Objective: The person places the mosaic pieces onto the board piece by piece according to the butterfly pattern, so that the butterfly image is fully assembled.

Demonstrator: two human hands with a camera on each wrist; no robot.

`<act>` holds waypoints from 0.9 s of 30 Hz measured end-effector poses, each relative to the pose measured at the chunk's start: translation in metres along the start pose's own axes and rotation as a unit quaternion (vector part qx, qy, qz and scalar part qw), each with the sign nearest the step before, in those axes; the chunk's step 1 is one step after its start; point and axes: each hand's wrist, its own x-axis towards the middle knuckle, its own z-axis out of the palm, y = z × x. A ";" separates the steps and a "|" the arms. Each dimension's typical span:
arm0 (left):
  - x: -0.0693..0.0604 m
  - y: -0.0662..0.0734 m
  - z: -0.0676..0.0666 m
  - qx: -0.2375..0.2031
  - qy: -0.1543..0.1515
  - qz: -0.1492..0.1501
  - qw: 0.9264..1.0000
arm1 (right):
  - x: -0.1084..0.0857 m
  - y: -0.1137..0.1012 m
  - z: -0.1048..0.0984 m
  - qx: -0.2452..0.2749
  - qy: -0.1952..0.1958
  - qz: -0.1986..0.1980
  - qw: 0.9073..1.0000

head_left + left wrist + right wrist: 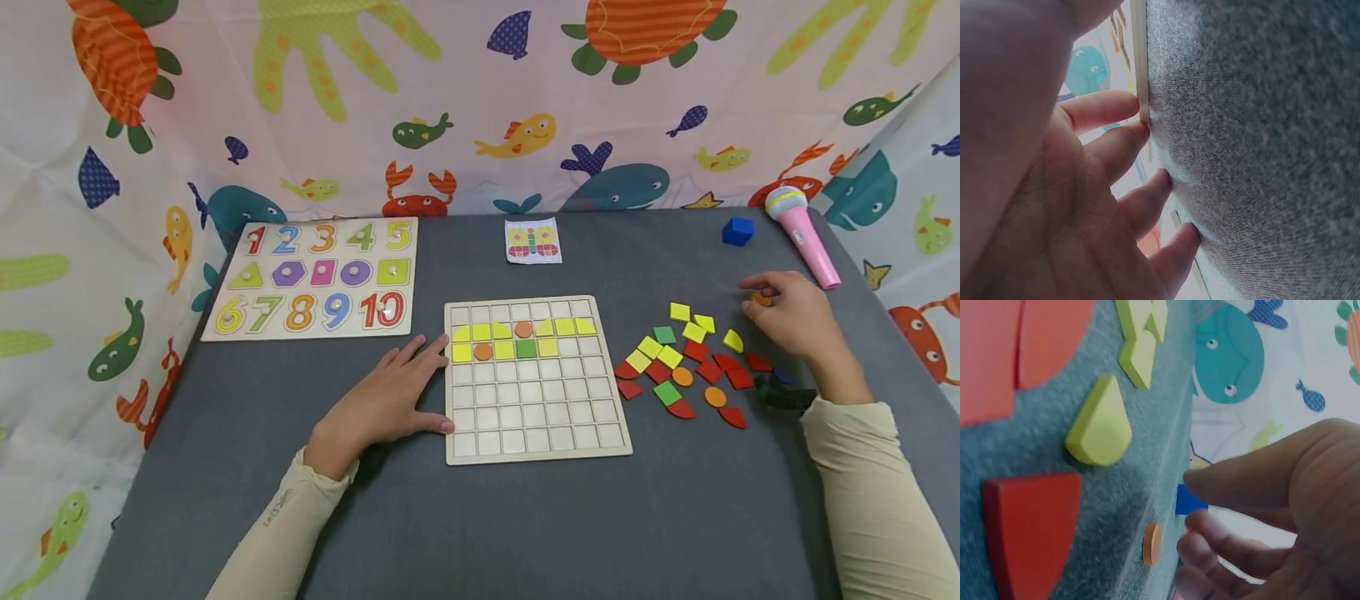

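Note:
The wooden grid board (498, 421) lies on the grey table, with yellow, orange and green pieces in its upper two rows. My left hand (386, 400) is spread beside it, thumb and fingertips touching the board's left edge. In the left wrist view, fingers (1113, 109) meet that edge. My right hand (795, 321) hovers at an orange round piece (761, 299) on the table, fingers bent with a gap to the thumb. The right wrist view shows this orange disc (1152, 544) apart from the fingertips. Loose yellow squares (670, 357) and red pieces (709, 372) lie between board and hand.
A number-and-shape puzzle board (315, 292) lies at the left. A butterfly picture card (533, 241) is behind the grid board. At the back right are a blue cube (738, 232) and a pink microphone (806, 237). A sea-animal curtain (465, 75) hangs behind the table.

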 end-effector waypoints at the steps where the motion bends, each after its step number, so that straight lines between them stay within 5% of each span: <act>1: 0.000 0.000 0.000 0.001 0.000 0.000 1.000 | 0.001 0.002 -0.001 -0.001 0.002 0.004 1.000; 17: 0.001 0.000 -0.001 -0.001 -0.001 -0.004 1.000 | 0.002 0.018 -0.006 -0.006 -0.051 0.053 0.997; 27: 0.001 0.000 0.001 0.001 -0.002 -0.002 1.000 | -0.004 -0.009 -0.001 0.043 -0.053 0.023 0.997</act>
